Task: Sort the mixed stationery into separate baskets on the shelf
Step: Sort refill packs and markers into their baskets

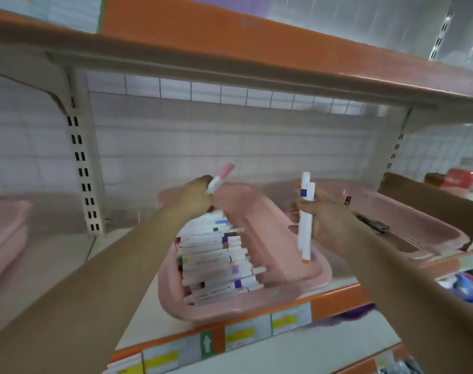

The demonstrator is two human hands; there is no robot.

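Observation:
A pink basket (305, 276) stands on the shelf in front of me, its left half stacked with several white markers (216, 255) with coloured bands. My left hand (196, 197) hovers over the far end of that stack and grips a white marker with a pink cap (221, 176), cap pointing up and right. My right hand (328, 220) holds two white markers (305, 220) upright over the basket's right half, one with a blue band, their lower tips near the basket floor. A second pink basket (429, 225) sits to the right with a dark item inside.
Part of a third pink basket (3, 228) shows at the far left. A brown cardboard box (429, 201) stands behind the right basket, with a red object (459, 180) beyond it. An upper shelf (230, 58) hangs overhead. Price labels (289, 319) line the orange shelf edge.

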